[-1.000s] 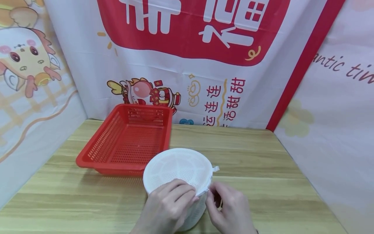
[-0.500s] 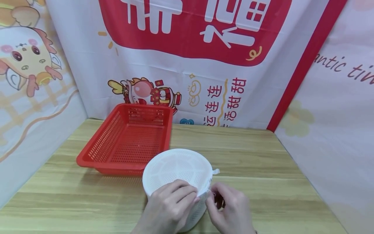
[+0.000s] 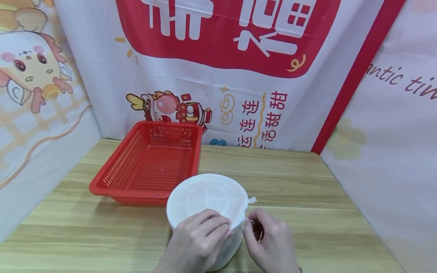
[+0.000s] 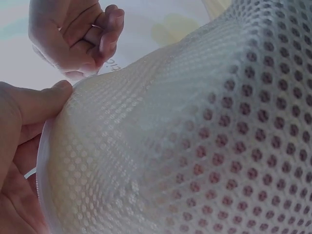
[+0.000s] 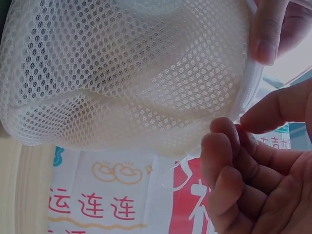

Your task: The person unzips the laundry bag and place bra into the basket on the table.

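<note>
A white mesh laundry bag (image 3: 208, 197), round and drum-shaped, stands upright on the table with its flat top facing up. A zipper (image 5: 249, 92) runs round its top rim. My left hand (image 3: 199, 237) grips the near rim, thumb and fingers on either side of the edge, as the left wrist view shows. At the right side of the rim my right hand (image 3: 271, 239) pinches the zipper between thumb and index finger, its other fingers curled. A thin white loop (image 3: 250, 220) sticks out by those fingertips. The slider itself is hidden by the fingers.
A red plastic basket (image 3: 143, 194) with perforated walls stands behind and left of the bag, close to it. A small white tab (image 3: 252, 200) juts from the bag's right rim. Printed cloth walls (image 3: 297, 125) enclose the wooden table (image 3: 290, 182) at the back and sides.
My right hand has shifted slightly up and right along the rim, and the thin white loop now shows more clearly. My left hand and the basket stay nearly where they were.
</note>
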{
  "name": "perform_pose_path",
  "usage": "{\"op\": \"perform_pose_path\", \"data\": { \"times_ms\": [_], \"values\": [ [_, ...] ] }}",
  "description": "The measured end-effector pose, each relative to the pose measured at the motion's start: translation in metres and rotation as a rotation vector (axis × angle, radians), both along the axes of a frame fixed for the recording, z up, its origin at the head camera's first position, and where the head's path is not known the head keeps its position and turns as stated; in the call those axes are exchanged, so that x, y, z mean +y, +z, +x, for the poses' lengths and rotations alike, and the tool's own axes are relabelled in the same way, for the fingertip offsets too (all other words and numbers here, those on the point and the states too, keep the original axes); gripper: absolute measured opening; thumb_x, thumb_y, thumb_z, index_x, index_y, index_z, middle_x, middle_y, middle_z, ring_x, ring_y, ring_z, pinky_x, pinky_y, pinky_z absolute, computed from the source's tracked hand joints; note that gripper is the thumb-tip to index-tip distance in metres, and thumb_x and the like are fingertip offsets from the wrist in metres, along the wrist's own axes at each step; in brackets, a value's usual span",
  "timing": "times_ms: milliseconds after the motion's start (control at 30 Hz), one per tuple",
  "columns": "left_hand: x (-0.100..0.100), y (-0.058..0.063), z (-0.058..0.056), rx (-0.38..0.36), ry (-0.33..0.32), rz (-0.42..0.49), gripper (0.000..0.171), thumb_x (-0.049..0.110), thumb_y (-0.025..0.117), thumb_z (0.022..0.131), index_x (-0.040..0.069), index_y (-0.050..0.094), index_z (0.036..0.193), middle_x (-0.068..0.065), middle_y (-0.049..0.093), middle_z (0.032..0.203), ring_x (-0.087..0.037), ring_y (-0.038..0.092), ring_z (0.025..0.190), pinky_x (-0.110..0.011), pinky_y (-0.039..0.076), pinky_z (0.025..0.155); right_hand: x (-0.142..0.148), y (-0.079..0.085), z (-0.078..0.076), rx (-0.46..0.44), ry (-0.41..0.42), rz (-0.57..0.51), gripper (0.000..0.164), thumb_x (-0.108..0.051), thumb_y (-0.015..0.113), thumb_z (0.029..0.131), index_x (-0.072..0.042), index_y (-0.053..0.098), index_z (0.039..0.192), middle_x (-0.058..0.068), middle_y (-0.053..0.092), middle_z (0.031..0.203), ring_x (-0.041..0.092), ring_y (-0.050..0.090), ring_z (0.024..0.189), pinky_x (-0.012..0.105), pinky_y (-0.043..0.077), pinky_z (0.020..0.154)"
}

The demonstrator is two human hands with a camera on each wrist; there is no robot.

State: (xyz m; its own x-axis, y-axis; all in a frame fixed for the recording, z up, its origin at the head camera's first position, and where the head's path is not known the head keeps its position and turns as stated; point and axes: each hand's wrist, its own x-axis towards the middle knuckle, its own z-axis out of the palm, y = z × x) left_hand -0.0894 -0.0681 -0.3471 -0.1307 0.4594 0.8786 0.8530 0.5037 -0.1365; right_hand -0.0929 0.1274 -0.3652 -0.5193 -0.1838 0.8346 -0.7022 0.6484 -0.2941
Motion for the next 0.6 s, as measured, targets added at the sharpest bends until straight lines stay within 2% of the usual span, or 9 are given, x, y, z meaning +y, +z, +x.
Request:
{"op": "perform_pose_path", "data": {
  "times_ms": [167,300,433,600],
  "values": [
    [-0.0006,-0.0008,-0.0003,0.017,0.007,-0.023,0.028,0.015,0.050,0.101,0.006,0.072,0.087,-0.001,0.068,0.087,-0.015,0.064,0.080,-0.025,0.055,0.070,0.0006,0.0024,-0.0010,-0.007,-0.014,-0.019,0.025,0.007,0.072,0.068,-0.014,0.059,0.073,-0.016,0.046,0.060,-0.004,0.040,0.047,0.009,0.031,0.041],
    [-0.0005,-0.0027,0.0001,-0.016,0.011,-0.016,0.027,0.016,0.051,0.101,0.007,0.072,0.088,-0.001,0.068,0.088,-0.015,0.064,0.081,-0.025,0.055,0.072,0.0030,0.0007,-0.0017,-0.022,-0.047,-0.025,0.024,0.007,0.073,0.069,-0.014,0.061,0.074,-0.017,0.046,0.059,-0.006,0.039,0.047,0.010,0.031,0.040],
    [-0.0020,-0.0055,0.0006,-0.105,0.044,-0.005,0.027,0.021,0.051,0.101,0.008,0.072,0.090,-0.001,0.068,0.092,-0.017,0.063,0.087,-0.029,0.054,0.077,0.0056,-0.0006,-0.0032,-0.035,-0.072,-0.020,0.023,0.007,0.073,0.070,-0.013,0.062,0.075,-0.018,0.046,0.059,-0.009,0.038,0.049,0.010,0.032,0.040],
    [-0.0093,-0.0063,0.0034,-0.258,0.141,-0.015,0.026,0.032,0.063,0.094,0.008,0.071,0.102,-0.003,0.067,0.104,-0.019,0.061,0.098,-0.036,0.052,0.085,0.0073,-0.0008,-0.0047,-0.058,-0.058,-0.008,0.025,0.007,0.072,0.069,-0.015,0.062,0.074,-0.019,0.046,0.060,-0.009,0.038,0.049,0.010,0.032,0.040]
  ]
}}
